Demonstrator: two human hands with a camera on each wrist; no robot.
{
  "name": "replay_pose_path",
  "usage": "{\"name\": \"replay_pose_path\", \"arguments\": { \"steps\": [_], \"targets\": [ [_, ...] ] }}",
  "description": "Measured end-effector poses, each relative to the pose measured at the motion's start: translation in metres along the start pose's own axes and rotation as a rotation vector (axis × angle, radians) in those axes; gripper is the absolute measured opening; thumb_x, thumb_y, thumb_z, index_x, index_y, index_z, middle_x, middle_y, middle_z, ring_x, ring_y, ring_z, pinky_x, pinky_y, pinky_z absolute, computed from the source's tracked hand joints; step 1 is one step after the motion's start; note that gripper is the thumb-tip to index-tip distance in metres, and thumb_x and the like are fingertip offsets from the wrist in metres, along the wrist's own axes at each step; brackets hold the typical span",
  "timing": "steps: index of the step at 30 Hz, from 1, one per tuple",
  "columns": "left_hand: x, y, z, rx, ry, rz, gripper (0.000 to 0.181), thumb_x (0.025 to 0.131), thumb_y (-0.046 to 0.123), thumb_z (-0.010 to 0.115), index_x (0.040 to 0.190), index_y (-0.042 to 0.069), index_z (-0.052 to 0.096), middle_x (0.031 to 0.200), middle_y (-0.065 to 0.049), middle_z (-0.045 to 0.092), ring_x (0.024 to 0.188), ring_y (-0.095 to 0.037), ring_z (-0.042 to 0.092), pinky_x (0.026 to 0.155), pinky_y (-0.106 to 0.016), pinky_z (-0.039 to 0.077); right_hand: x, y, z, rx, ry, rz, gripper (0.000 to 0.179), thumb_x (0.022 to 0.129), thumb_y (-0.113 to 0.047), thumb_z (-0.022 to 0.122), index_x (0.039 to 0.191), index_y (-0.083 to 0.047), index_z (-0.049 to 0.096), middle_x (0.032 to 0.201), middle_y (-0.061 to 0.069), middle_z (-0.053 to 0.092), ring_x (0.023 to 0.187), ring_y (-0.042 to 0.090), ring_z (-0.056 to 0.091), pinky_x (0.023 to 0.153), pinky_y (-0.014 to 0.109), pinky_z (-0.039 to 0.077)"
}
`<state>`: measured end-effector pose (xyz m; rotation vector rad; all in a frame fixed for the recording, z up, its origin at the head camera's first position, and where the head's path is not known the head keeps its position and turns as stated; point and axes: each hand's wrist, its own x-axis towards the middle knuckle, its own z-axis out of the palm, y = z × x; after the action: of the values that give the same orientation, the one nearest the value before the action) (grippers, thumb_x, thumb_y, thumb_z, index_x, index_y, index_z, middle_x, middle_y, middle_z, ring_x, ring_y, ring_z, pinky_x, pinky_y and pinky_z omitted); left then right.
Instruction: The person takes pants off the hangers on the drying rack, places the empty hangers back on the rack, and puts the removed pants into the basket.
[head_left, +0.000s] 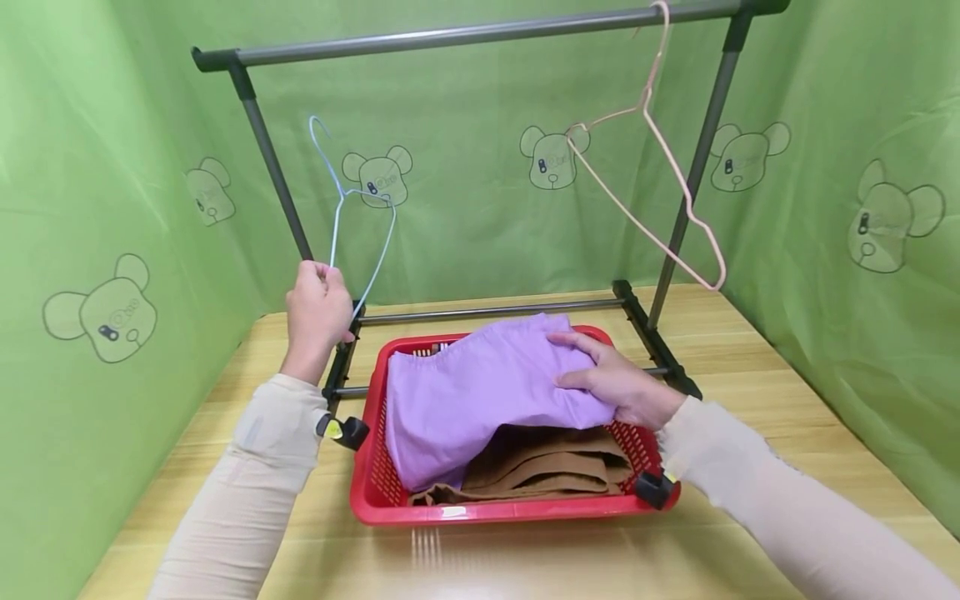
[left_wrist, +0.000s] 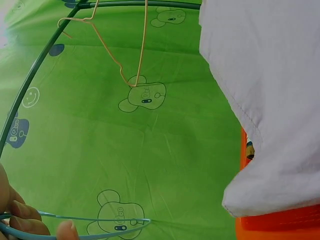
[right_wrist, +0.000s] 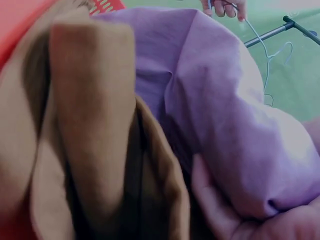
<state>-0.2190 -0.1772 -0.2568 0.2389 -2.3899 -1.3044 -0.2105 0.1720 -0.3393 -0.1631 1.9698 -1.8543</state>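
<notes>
My left hand (head_left: 318, 308) grips a light blue wire hanger (head_left: 336, 223) by one side, left of the basket, with the hook pointing up. My right hand (head_left: 622, 385) pinches the right end of a lilac cloth garment (head_left: 480, 375), thumb and fingers on either side of the fabric. The garment bulges over a red basket (head_left: 525, 512), its left part hanging inside. Folded brown clothing (head_left: 555, 471) lies in the basket underneath. In the right wrist view, the lilac fabric (right_wrist: 215, 85) drapes over the fingers beside the brown cloth (right_wrist: 92, 110).
A grey clothes rack (head_left: 465, 36) stands behind the basket on a wood-grain table (head_left: 757, 367). From its bar, at the right, hangs a pink hanger (head_left: 672, 162). Green curtains (head_left: 480, 108) printed with bear faces enclose the back and sides.
</notes>
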Motion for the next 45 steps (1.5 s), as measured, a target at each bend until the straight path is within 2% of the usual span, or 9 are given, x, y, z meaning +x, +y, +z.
{"name": "replay_pose_path", "arguments": {
  "steps": [4,10,16,19,22,24,30,36,45],
  "targets": [
    [0.0,-0.001,0.0,0.001,0.002,-0.004,0.029,0.104,0.024,0.032,0.117,0.001,0.046,0.089,-0.017,0.053,0.048,-0.021,0.056,0.044,-0.033,0.054,0.0,0.001,-0.004,-0.198,-0.03,-0.052,0.081,0.082,0.008,0.062,0.153,-0.017,0.031,0.151,0.027,0.019,0.101,0.029,0.053,0.068,0.029,0.055],
    [0.0,-0.002,0.001,-0.003,-0.001,-0.013,0.029,0.104,0.024,0.032,0.117,0.001,0.046,0.089,-0.017,0.054,0.049,-0.021,0.056,0.045,-0.033,0.054,0.002,0.003,-0.006,-0.445,-0.045,-0.114,0.084,0.078,0.007,0.065,0.152,-0.018,0.032,0.157,0.026,0.009,0.109,0.033,0.047,0.063,0.027,0.052],
    [0.0,-0.003,0.002,-0.005,-0.009,-0.016,0.029,0.105,0.024,0.033,0.117,0.001,0.046,0.089,-0.016,0.054,0.049,-0.023,0.057,0.044,-0.033,0.054,0.004,0.004,-0.007,-0.548,-0.052,-0.1,0.082,0.079,0.002,0.066,0.152,-0.017,0.033,0.154,0.03,0.016,0.114,0.035,0.046,0.07,0.031,0.051],
    [0.001,-0.003,0.002,-0.006,-0.012,-0.016,0.029,0.105,0.024,0.033,0.117,0.001,0.045,0.089,-0.016,0.053,0.049,-0.023,0.057,0.044,-0.033,0.054,0.006,0.004,-0.008,-0.612,-0.062,-0.099,0.075,0.084,-0.007,0.069,0.151,-0.014,0.035,0.153,0.03,0.019,0.124,0.04,0.041,0.087,0.042,0.048],
    [0.001,-0.003,0.002,-0.008,-0.015,-0.013,0.029,0.105,0.024,0.032,0.118,0.001,0.045,0.089,-0.017,0.053,0.049,-0.022,0.056,0.045,-0.033,0.055,0.007,0.003,-0.01,-0.675,-0.086,-0.103,0.071,0.09,-0.026,0.07,0.15,-0.011,0.036,0.152,0.03,0.022,0.136,0.045,0.028,0.105,0.056,0.033],
    [0.002,-0.003,0.002,-0.011,-0.017,-0.009,0.029,0.105,0.024,0.032,0.118,0.001,0.045,0.09,-0.017,0.053,0.049,-0.021,0.056,0.045,-0.033,0.055,0.008,0.002,-0.01,-0.71,-0.104,-0.099,0.076,0.088,-0.039,0.07,0.15,-0.01,0.035,0.153,0.029,0.023,0.139,0.047,0.02,0.11,0.061,0.022],
    [0.003,-0.003,0.003,-0.02,-0.02,-0.003,0.029,0.105,0.024,0.032,0.117,0.001,0.045,0.089,-0.017,0.054,0.047,-0.021,0.056,0.045,-0.034,0.055,0.012,0.002,-0.009,-0.748,-0.109,-0.068,0.086,0.08,-0.04,0.079,0.147,-0.009,0.035,0.15,0.029,0.027,0.137,0.047,0.024,0.109,0.064,0.021],
    [0.005,-0.001,0.004,-0.023,-0.023,-0.009,0.028,0.105,0.023,0.033,0.118,0.001,0.045,0.09,-0.018,0.054,0.048,-0.02,0.056,0.045,-0.034,0.055,0.014,0.001,-0.004,-0.85,-0.077,-0.065,0.09,0.074,-0.04,0.084,0.144,-0.011,0.035,0.142,0.035,0.033,0.13,0.05,0.031,0.101,0.066,0.03],
    [0.004,0.0,0.004,-0.003,-0.028,-0.017,0.031,0.105,0.025,0.031,0.12,0.001,0.045,0.091,-0.018,0.054,0.047,-0.019,0.056,0.045,-0.032,0.054,0.02,0.002,0.003,-1.034,-0.145,-0.045,0.1,0.076,-0.043,0.081,0.154,-0.02,0.024,0.146,0.04,0.02,0.132,0.059,0.02,0.098,0.074,0.026]
  ]
}}
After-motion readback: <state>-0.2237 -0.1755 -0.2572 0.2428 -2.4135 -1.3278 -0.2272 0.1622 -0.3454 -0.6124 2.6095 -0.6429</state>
